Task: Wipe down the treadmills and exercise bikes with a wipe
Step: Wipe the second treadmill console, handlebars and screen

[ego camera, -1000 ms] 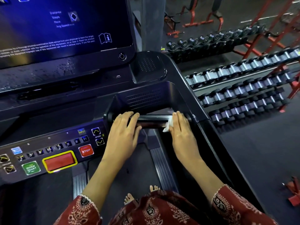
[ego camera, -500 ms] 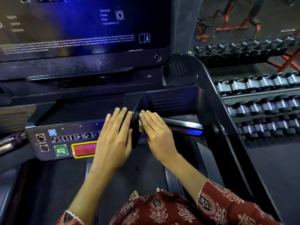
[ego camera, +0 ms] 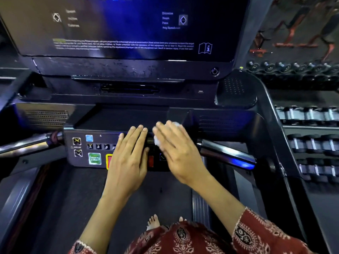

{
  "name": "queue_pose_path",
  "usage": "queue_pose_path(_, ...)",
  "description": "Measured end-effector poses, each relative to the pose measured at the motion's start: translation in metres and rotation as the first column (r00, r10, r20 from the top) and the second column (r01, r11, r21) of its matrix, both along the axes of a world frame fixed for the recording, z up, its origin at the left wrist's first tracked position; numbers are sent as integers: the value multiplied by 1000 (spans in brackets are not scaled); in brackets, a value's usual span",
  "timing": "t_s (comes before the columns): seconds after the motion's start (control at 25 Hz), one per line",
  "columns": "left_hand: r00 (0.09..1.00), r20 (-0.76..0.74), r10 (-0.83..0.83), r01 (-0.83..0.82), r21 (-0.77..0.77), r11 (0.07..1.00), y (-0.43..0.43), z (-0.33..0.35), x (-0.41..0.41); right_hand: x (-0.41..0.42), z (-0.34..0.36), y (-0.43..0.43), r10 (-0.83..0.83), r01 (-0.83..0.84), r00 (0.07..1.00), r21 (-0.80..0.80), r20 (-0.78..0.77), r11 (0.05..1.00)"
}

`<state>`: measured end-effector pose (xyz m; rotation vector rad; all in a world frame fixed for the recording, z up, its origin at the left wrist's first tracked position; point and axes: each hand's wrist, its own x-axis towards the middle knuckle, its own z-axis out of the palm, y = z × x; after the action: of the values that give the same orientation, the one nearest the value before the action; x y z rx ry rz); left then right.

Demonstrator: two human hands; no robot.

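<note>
The right hand [ego camera: 176, 153], fingers straight and together, is pressing the wipe [ego camera: 173, 124] onto the control panel [ego camera: 86, 153], probably for broad contact. The left hand [ego camera: 130, 158], fingers likewise flat, is probably bracing alongside.

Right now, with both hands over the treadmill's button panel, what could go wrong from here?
1. The left hand lies flat over the button panel, beside the green quick-start button. A stray press might start the belt under the bare toes.
2. The right hand presses the wipe with fairly straight fingers rather than gripping it, so it may slip out mid-stroke.
</note>
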<state>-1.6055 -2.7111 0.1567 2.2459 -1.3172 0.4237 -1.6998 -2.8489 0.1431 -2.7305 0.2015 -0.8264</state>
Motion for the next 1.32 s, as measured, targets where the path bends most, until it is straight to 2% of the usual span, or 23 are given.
queue_pose_path(0.08,1000,14,-5,5,-3,1000,-5,4,4,17,24,-10,-118,134,989,209,-86,969)
queue_pose_path(0.12,1000,-2,2,-2,-11,1000,-9,6,6,26,36,-17,-131,184,971,277,-200,943)
queue_pose_path(0.2,999,-45,11,-11,-5,1000,-15,10,11,36,44,-27,-63,172,929,275,-365,946)
queue_pose_path(0.24,998,-56,8,-8,6,1000,-16,11,14,35,47,-25,-38,151,916,256,-399,955)
queue_pose_path(0.32,998,-61,-3,4,18,1000,-16,10,19,22,51,-15,18,74,945,268,-326,960)
queue_pose_path(0.4,998,-66,-6,8,21,1000,-18,11,22,16,51,-8,10,89,971,399,-239,913)
queue_pose_path(0.48,997,-74,-3,6,36,999,-21,14,26,26,42,-21,-104,171,983,567,-149,806)
queue_pose_path(0.52,997,-80,0,4,50,999,-23,15,28,30,41,-29,-153,198,980,598,-126,777)
queue_pose_path(0.56,996,-90,5,1,63,998,-25,16,30,32,40,-34,-164,216,976,596,-141,774)
queue_pose_path(0.68,994,-103,18,-9,86,996,-25,17,33,27,43,-29,-57,176,957,412,-285,894)
queue_pose_path(0.8,995,-97,12,0,128,992,-24,19,35,26,53,-43,23,152,922,414,-387,898)
queue_pose_path(0.92,996,-87,-8,24,189,982,-20,21,47,48,63,-50,-32,264,778,279,-628,923)
queue_pose_path(1.04,998,-54,-41,53,251,967,-11,23,68,70,72,-9,-39,153,740,112,-672,982)
queue_pose_path(1.12,996,-77,-51,71,295,953,-1,27,88,70,78,-1,-5,165,719,164,-695,972)
queue_pose_path(1.2,992,-103,-66,98,340,935,12,31,115,66,85,-2,-18,267,666,215,-746,939)
queue_pose_path(1.32,991,-85,-106,131,413,901,29,34,152,98,84,14,-206,413,510,28,-835,910)
